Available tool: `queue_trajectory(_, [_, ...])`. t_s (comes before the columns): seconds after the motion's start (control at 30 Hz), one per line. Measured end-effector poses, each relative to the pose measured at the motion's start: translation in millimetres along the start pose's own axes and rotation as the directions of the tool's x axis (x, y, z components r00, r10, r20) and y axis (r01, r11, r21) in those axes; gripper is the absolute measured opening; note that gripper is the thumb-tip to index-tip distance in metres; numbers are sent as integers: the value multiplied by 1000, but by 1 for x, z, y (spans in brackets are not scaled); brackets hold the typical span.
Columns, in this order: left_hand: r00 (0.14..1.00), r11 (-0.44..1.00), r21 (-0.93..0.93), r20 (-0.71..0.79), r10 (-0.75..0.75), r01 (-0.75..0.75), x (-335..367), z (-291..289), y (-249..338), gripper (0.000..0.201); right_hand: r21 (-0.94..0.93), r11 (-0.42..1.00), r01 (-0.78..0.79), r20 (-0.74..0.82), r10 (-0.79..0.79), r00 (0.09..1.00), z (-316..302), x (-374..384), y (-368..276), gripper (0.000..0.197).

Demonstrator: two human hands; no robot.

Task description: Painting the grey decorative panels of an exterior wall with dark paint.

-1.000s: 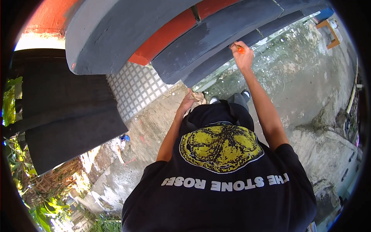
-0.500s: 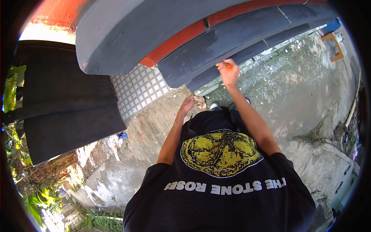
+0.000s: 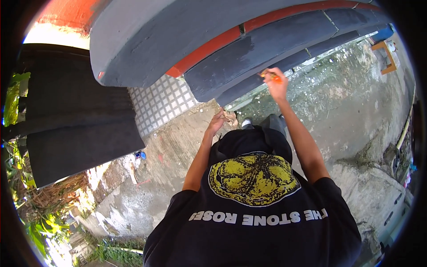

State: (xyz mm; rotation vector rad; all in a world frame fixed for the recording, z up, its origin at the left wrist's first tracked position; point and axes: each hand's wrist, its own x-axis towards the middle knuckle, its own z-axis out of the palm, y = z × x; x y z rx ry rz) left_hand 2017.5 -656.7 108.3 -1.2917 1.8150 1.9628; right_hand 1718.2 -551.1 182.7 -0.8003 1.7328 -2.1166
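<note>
My right hand (image 3: 278,84) is closed around the orange handle of what looks like a small paintbrush (image 3: 275,78). Its tip points left, close to the low dark grey ledge (image 3: 242,89) along the wall foot. My left hand (image 3: 216,122) is lower and to the left, fingers bent around the edge of a tan, patchy object (image 3: 230,116) whose kind I cannot make out. Above the ledge, the dark grey wall band (image 3: 218,66) carries a darker, uneven patch of coating. A red stripe (image 3: 213,46) runs over that band.
A rounded grey slab (image 3: 129,49) juts out above. Checked tiles (image 3: 162,102) lie beside a large black sheet (image 3: 80,133) at left. Rough concrete ground (image 3: 333,111) spreads to the right, with an orange-brown frame (image 3: 390,58) at far right. A blue item (image 3: 141,155) lies left of me.
My right hand has moved a little to the right with the paintbrush, and my right leg has shifted. The left hand stays nearly in place at the tan object.
</note>
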Motion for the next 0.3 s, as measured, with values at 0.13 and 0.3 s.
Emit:
queue_trajectory(0.13, [1000, 970, -242, -24, -10, 4, 3, -6, -7, 71, -115, 985, -128, -325, 84, 942, -90, 21, -49, 12])
queue_trajectory(0.3, [989, 980, -145, -32, -144, 138, 20, -5, -20, 65, -182, 972, -148, -678, -14, 735, -206, -22, -49, 15])
